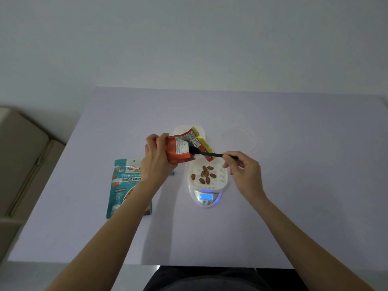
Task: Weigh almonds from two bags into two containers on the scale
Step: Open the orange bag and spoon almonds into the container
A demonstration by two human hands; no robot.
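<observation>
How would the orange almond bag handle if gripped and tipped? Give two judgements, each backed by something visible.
Probably floppy: the orange bag creases where the left hand grips it. Probably light for its size: that one hand alone holds it up, tilted.

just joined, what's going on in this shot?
A person is portioning almonds. The left hand grips an opened orange bag, tilted above a white container that sits on the scale. The right hand pinches a black utensil whose tip is inside the bag's mouth. A few almonds already lie in the container, and the lit display appears to read 5. A teal bag lies flat on the table to the left.
</observation>
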